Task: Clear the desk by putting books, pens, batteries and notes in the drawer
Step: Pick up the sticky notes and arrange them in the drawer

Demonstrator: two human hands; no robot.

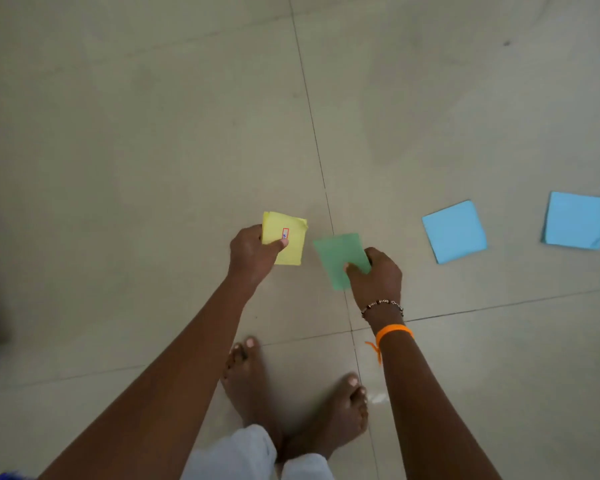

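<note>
Left hand grips a yellow note, right hand pinches a green note, both held above the floor. Two blue notes lie to the right.

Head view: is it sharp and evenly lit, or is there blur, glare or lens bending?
Head view: soft all over, dim and flat light; tile seams bow from the wide lens; a small glare patch beside the feet; left edge falls dark; yellow note and green note readable only as colours.
</note>
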